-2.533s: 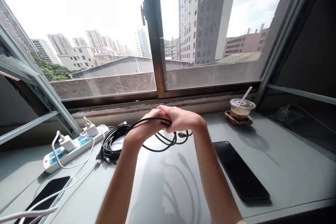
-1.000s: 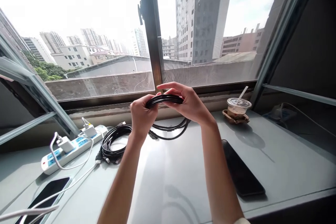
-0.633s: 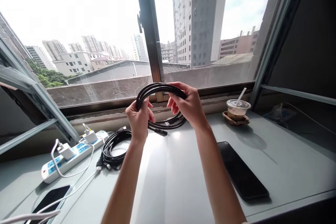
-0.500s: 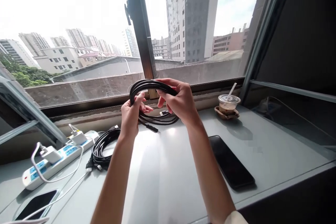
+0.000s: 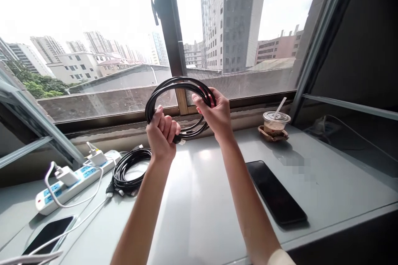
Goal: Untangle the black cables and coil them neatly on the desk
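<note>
Both hands are raised above the bench [image 5: 205, 198], gripping a loosely wound coil of black cable [image 5: 178, 85] that stands upright between them as an open ring, its top arching higher than either hand. The left hand [image 5: 163, 134] is closed round the ring's lower left side, fingers curled in and thumb pointing up along the strands. The right hand [image 5: 217, 112] grasps the upper right side, its thumb inside the loop and its other fingers partly hidden behind the strands. A dark plug [image 5: 177, 139] with a pale tip pokes out just beside the left hand's curled fingers. Below and to the left of the left hand, a second black coil [image 5: 120, 169] lies flat, partly covered by the left forearm. Farther left of that hand is a white power strip [image 5: 81, 177] carrying two white chargers [image 5: 67, 176], and nearer the person a phone [image 5: 49, 234] with a white cord [image 5: 93, 210] crossing it. Below and to the right of the right hand lies a larger black phone [image 5: 276, 192]; well to that hand's right, a lidded cup [image 5: 275, 124] with a straw [image 5: 280, 107] sits in a brown holder [image 5: 273, 136]. Beyond both hands rises the window frame [image 5: 171, 29].
</note>
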Demonstrator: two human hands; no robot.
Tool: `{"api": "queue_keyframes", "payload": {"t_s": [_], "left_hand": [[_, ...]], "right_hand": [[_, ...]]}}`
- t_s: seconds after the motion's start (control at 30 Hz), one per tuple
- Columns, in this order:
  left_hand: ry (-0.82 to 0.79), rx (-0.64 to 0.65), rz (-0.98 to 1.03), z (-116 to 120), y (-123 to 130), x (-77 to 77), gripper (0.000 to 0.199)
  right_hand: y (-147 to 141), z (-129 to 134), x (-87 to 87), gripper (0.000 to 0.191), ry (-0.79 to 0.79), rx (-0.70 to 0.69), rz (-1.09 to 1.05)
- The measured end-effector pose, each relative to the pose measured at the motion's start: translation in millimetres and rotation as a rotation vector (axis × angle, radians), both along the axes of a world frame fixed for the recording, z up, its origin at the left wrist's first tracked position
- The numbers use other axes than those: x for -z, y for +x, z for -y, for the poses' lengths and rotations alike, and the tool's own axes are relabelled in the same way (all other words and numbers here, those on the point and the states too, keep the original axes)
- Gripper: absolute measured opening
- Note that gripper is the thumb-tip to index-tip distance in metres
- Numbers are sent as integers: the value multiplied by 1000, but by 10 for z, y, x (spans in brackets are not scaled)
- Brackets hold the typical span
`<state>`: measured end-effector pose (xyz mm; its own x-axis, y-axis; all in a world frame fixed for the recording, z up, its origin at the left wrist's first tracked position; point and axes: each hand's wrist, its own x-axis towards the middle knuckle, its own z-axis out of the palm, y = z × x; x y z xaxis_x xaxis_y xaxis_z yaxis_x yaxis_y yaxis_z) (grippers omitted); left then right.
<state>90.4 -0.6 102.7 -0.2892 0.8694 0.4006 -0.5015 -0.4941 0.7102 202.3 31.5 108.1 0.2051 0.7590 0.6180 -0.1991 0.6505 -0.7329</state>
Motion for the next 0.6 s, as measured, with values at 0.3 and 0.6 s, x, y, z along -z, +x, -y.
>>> {"api": "queue_keyframes", "payload": {"t_s": [0.3, 0.6], "left_hand": [[-122, -135, -489, -311, 37, 338, 22], [-444, -503, -1285, -665, -163, 761, 54]], "right_hand": [[68, -373, 271, 15, -424, -302, -317], [-176, -943, 1274, 25, -836, -307, -54]]}}
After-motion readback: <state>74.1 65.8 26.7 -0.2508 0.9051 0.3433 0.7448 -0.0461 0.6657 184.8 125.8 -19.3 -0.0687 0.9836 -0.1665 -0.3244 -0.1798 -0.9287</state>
